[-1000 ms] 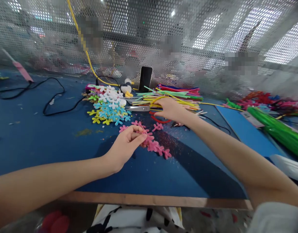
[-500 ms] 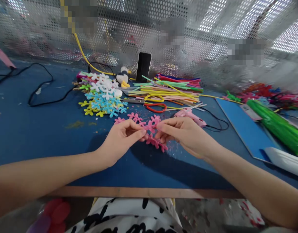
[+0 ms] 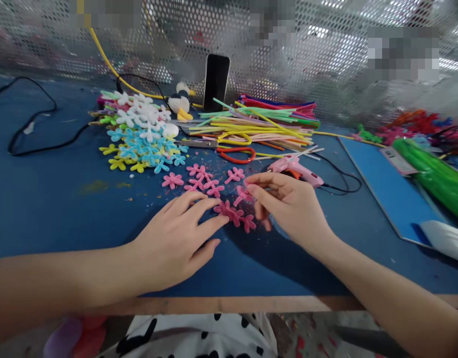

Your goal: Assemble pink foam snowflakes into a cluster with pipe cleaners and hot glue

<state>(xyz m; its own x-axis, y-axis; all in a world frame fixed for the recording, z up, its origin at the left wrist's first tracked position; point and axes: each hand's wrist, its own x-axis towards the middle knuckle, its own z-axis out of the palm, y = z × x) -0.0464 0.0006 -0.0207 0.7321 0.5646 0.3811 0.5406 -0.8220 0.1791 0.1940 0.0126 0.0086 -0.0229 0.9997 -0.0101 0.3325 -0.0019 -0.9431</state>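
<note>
My left hand [image 3: 179, 236] hovers low over the table with its fingers apart, its fingertips at a row of darker pink fuzzy flowers [image 3: 234, 215]. Whether they touch the row I cannot tell. Thumb and forefinger of my right hand [image 3: 290, 204] are pinched on a pink pipe-cleaner flower [image 3: 243, 195] with a short twisted stem. Several lighter pink flowers [image 3: 213, 188] lie just beyond my hands, one of them a stemmed flower [image 3: 234, 175] to the right.
A pile of white, blue and yellow flowers [image 3: 143, 132] lies at the left. Behind are scissors [image 3: 236, 154], loose pipe cleaners [image 3: 259, 129] and a phone [image 3: 216, 82]. Rightward are a pink glue gun [image 3: 299, 171] with its cord, a blue board [image 3: 389, 189] and a green bundle [image 3: 433, 179].
My left hand has let go, spread its fingers and moved down and left. My right hand keeps a pink flower pinched. The view has shifted slightly.
</note>
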